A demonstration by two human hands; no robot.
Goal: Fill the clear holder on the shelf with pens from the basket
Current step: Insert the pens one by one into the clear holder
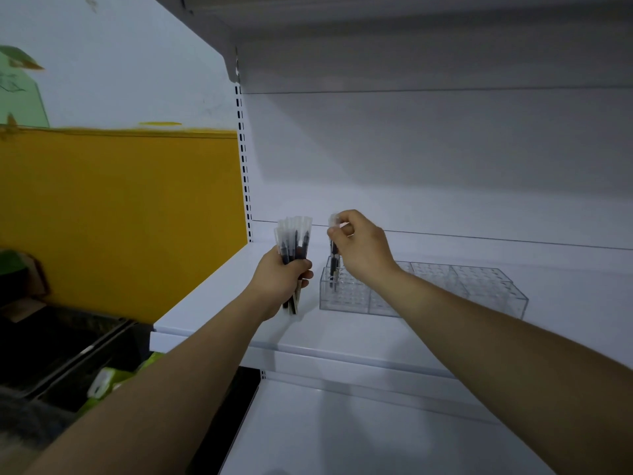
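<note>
At centre frame, one pen (333, 269) is pinched at its cap by the right hand (364, 250), fingers curled tight on it, and stood upright w/ its tip in the left end of the clear holder (479, 286), which sits on the white shelf (219, 303). Just left, a bundle of pens (294, 241) is gripped in the left hand (277, 282). Step judged: insertion, early on — most holes look unfilled. Next, the pen should be seated & released, then another drawn from the bundle. Basket not identified.

The holder (486, 286) is clear, glossy plastic (its hole grid shows through). The shelf (212, 303) looks like smooth white painted metal, faintly sheened. The pens (295, 243) have dark barrels under frosted plastic caps.
</note>
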